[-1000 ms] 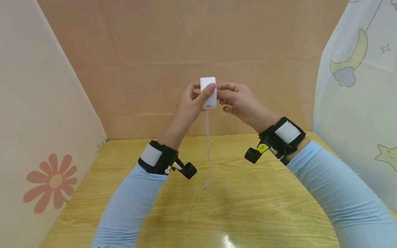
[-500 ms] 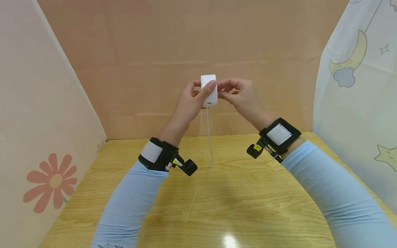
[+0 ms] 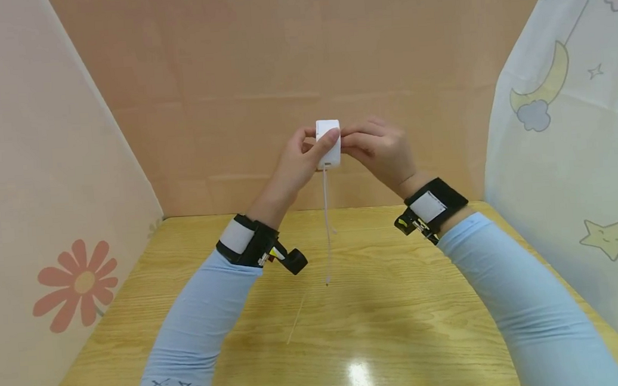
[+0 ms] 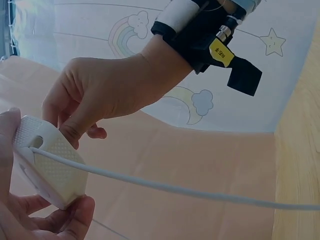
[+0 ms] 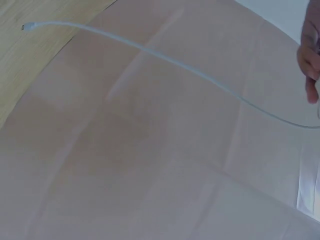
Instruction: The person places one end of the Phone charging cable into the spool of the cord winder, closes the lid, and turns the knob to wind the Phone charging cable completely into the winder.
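A small white box (image 3: 329, 133) is raised in front of the cardboard back wall, between both hands. My left hand (image 3: 306, 152) grips it, thumb across the front face and fingers behind. From the right, my right hand (image 3: 371, 145) pinches the box's side with curled fingers. A thin white cable (image 3: 327, 215) hangs from the box's underside, its free end (image 3: 328, 282) dangling just above the table. In the left wrist view the textured box (image 4: 47, 165) shows the cable (image 4: 175, 187) leaving a hole, with the right hand (image 4: 110, 90) on top. The right wrist view shows only the cable (image 5: 175, 62).
A wooden table (image 3: 404, 330) lies below the hands. A cardboard wall (image 3: 279, 69) closes the back. A flower-printed sheet (image 3: 46, 205) stands at the left and a moon-and-star sheet (image 3: 569, 139) at the right. A thin pale strand (image 3: 296, 322) lies on the table.
The right hand has closed in over the box's right side and its wrist has turned. The cable swung into a loop half a second ago and now hangs straight.
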